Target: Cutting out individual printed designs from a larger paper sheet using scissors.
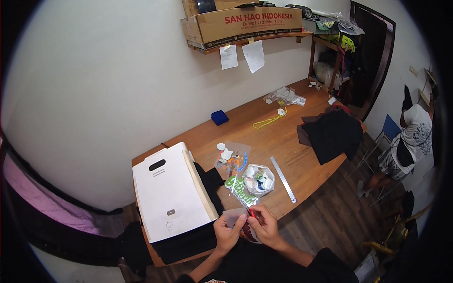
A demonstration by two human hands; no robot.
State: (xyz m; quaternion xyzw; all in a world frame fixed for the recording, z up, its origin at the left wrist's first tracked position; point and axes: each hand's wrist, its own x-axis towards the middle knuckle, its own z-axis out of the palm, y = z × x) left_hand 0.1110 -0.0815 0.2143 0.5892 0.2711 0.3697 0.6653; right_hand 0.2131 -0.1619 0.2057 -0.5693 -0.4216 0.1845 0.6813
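Observation:
Close to my body, over the table's front edge, both my hands are closed and nearly touching. My left hand (228,233) pinches a piece of translucent film (231,215), with a dark red print showing below the fingers. In my right hand (265,228) is a slim red-handled tool (253,213) against the film; its exact kind is hard to make out. Just beyond lie a clear sheet with green lettering (234,183) and a clear tub of small cut pieces (259,179). Further back is another clear sheet with colourful prints (241,153), with white scraps on it.
A white flat machine (172,195) stands at left on black cloth. A metal ruler (283,180), yellow cord (270,121), blue box (219,118) and black garments (334,133) lie on the wooden table (247,123). Another person (409,137) is at the right, by a chair.

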